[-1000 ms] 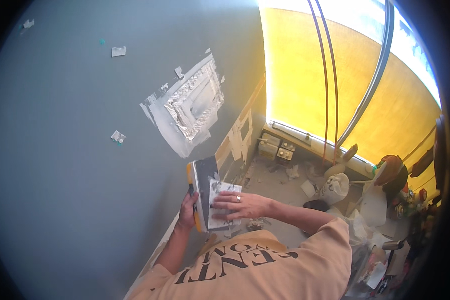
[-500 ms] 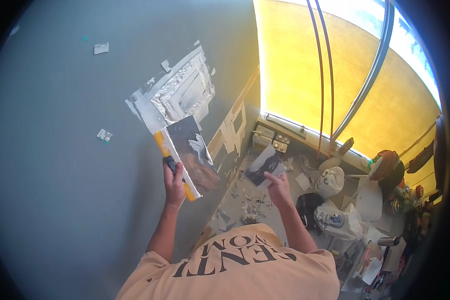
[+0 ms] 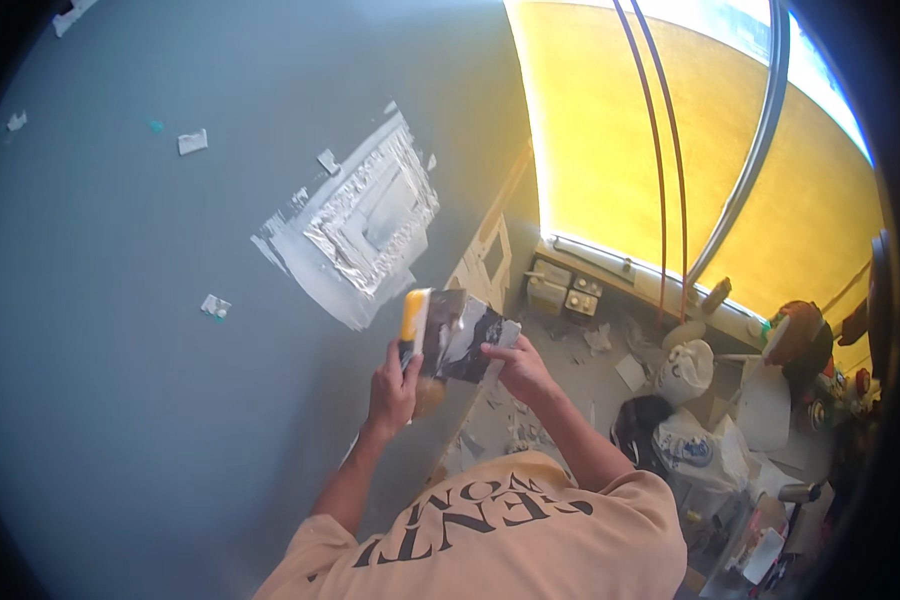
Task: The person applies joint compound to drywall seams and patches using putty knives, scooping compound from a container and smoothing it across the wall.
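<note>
The person's left hand (image 3: pixel 395 392) was closed around the yellow-and-black handle of a wide filling knife (image 3: pixel 438 322), its handle side toward the wall and its dark blade pointing right. The right hand (image 3: pixel 522 366) pinched the outer end of a smaller scraper (image 3: pixel 473 348), thumb on top, its dark face streaked with white filler. The hands themselves were apart, a short gap between them bridged by the two blades, which overlapped; whether the metal touched could not be told. Both tools hung in mid-air, just to the right of the lower corner of the ragged white filler patch (image 3: pixel 378 222) on the grey wall (image 3: pixel 140 420). Plain grey ran widely to the left of the patch's rough edge, whereas room on the right narrowed toward the corner, where a yellow sheet (image 3: pixel 605 140) hung. Below, scraps littered the floor (image 3: pixel 567 398), with a white bag (image 3: pixel 686 370) well beyond the right hand.
</note>
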`<state>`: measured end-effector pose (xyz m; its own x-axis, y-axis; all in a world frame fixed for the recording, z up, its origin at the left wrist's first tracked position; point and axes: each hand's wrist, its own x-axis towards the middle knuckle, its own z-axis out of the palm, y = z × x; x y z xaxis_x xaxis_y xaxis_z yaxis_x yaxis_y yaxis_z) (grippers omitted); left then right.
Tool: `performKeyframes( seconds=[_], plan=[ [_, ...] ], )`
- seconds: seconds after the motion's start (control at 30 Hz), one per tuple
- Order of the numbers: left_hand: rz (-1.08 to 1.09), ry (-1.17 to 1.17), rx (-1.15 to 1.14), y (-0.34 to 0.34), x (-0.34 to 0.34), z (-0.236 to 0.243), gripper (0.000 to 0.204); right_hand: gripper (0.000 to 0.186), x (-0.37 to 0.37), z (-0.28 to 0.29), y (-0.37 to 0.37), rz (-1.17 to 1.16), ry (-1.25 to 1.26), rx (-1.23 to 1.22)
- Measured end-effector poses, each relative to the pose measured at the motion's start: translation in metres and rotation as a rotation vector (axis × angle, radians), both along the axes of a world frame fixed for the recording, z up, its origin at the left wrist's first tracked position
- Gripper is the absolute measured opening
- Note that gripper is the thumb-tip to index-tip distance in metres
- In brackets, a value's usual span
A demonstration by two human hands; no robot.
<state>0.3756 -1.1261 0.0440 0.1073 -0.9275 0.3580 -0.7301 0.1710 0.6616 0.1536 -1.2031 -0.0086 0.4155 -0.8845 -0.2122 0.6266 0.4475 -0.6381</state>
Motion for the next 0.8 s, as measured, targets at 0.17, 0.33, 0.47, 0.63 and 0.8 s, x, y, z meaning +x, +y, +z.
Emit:
performKeyframes(
  seconds=[0.17, 0.33, 0.47, 0.63, 0.8],
  plan=[
    [0.335, -0.095, -0.040, 0.064, 0.048, -0.023, 0.045, 0.032, 0.038, -0.003, -0.130, -0.363, 0.613, -0.661],
    [0.498, -0.082, 0.211, 0.157, 0.072, -0.057, 0.051, 0.039, 0.116, -0.019, -0.264, -0.648, 0.845, -0.693],
    [0.647, -0.020, 0.284, 0.236, 0.071, -0.087, 0.052, 0.053, 0.166, -0.025, -0.258, -0.860, 0.829, -0.728],
    [0.875, 0.148, 0.374, 0.276, 0.063, -0.111, 0.052, 0.061, 0.195, -0.029, -0.148, -0.757, 0.811, -0.734],
    [0.835, 0.212, 0.287, 0.271, 0.070, -0.116, 0.052, 0.050, 0.182, -0.054, -0.123, -0.647, 0.598, -0.775]
  ],
)
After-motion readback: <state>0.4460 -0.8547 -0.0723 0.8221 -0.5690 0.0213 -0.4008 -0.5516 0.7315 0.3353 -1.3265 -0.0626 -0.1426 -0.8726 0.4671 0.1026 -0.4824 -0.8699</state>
